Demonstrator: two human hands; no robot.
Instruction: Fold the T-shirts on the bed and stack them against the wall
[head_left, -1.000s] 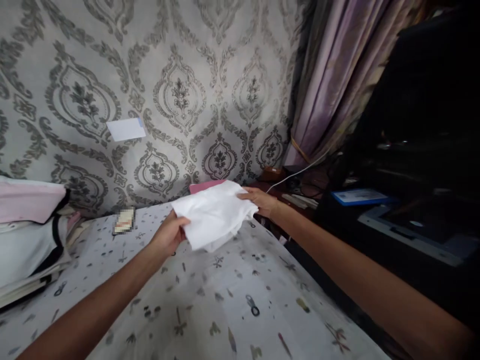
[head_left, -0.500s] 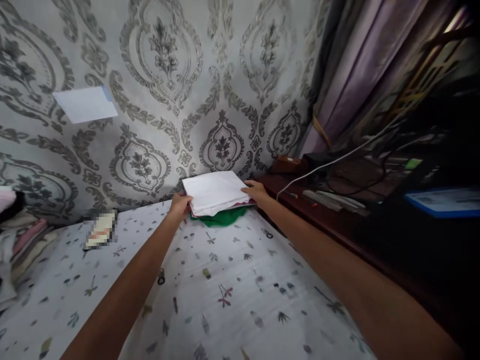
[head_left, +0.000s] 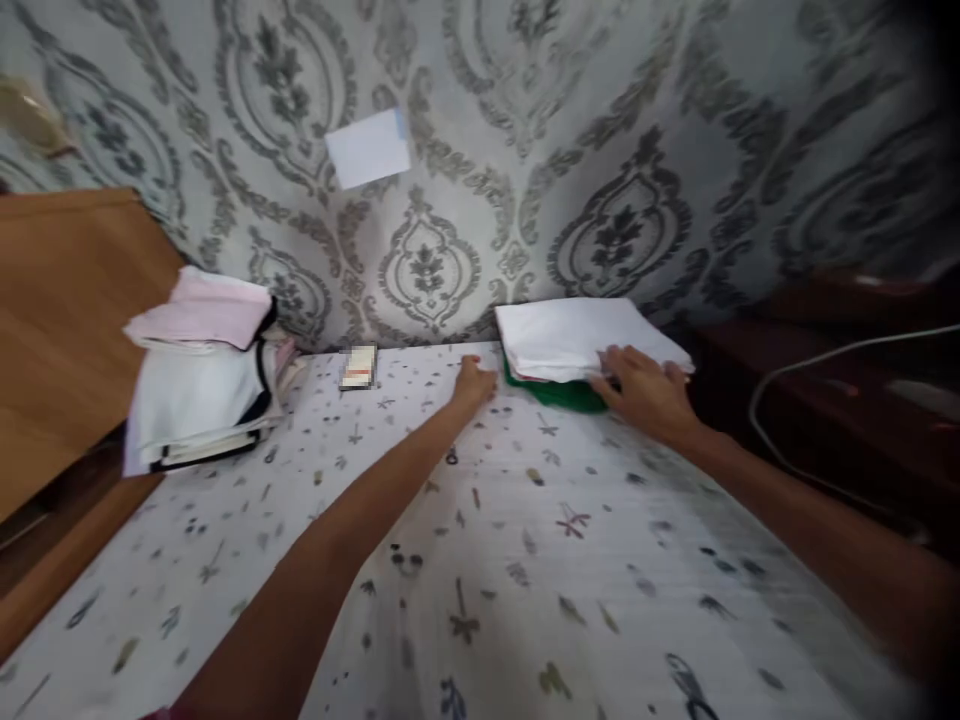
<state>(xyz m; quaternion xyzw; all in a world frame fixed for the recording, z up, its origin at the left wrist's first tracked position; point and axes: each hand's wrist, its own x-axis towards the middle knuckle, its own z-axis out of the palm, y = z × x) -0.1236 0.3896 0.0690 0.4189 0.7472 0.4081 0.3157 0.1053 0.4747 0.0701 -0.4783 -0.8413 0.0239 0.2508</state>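
A folded white cloth (head_left: 577, 335) lies on top of a small stack against the wall. Below it a green cloth (head_left: 562, 395) sticks out at the front. My right hand (head_left: 649, 395) rests on the stack's front edge with its fingers spread, touching the white cloth without gripping it. Just left of the stack, my left hand (head_left: 474, 385) hovers low over the bed, holding nothing, its fingers loosely bent and apart. Both hands are a little blurred.
The patterned bedsheet (head_left: 420, 560) spreads below. On the left stands a pile of folded clothes (head_left: 202, 390) beside a brown wooden panel (head_left: 67, 320). A small blurred-out item (head_left: 359, 367) lies near the wall. A white cable (head_left: 765, 400) runs across the dark furniture at right.
My left hand has let go of the stack's left side. My right hand has moved from its right edge to the front. The view has turned left, showing the clothes pile more fully.
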